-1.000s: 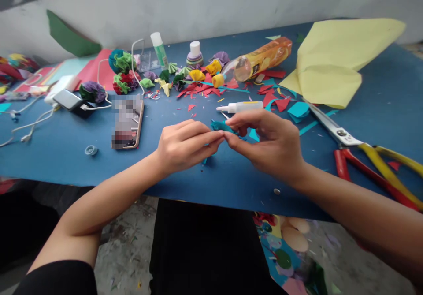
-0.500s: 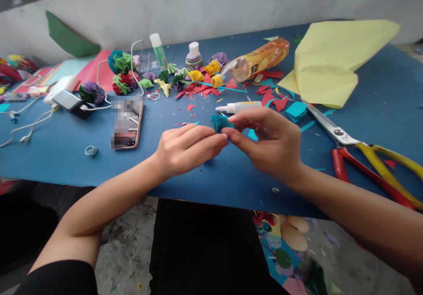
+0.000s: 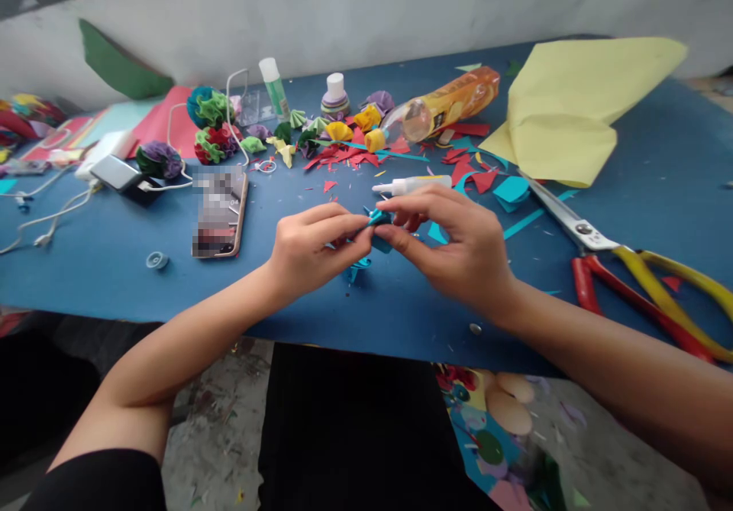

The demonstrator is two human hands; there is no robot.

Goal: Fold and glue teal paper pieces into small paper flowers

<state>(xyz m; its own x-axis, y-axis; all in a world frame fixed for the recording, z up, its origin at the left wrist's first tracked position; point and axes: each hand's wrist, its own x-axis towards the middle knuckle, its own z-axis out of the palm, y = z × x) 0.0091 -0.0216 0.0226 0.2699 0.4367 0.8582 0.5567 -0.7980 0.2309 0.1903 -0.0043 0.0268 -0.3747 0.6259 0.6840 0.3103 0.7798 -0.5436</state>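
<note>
Between my fingertips is a small folded piece of blue paper (image 3: 380, 216), partly covered by them. My left hand (image 3: 314, 247) pinches its left side, and my right hand (image 3: 452, 240) grips it from the right with thumb and fingers. Below my left fingertips, another bit of turquoise paper (image 3: 359, 268) shows on the blue table (image 3: 321, 316). A white glue bottle (image 3: 415, 184) with a pointed nozzle lies just beyond my right hand. Turquoise paper pieces (image 3: 511, 192) lie to the right of that hand.
Large scissors (image 3: 595, 237) with red and yellow handles lie at right, by a yellow paper sheet (image 3: 564, 106). A phone (image 3: 221, 213) and a small round cap (image 3: 156, 260) are at left. Behind are red scraps (image 3: 343, 156), a drink bottle (image 3: 447, 110), a glue stick (image 3: 275, 87) and paper flowers (image 3: 209, 106).
Both hands have shifted slightly left, and the blue paper has been turned between the fingertips. It looked more ruffled and open half a second ago, and now shows a flatter folded edge.
</note>
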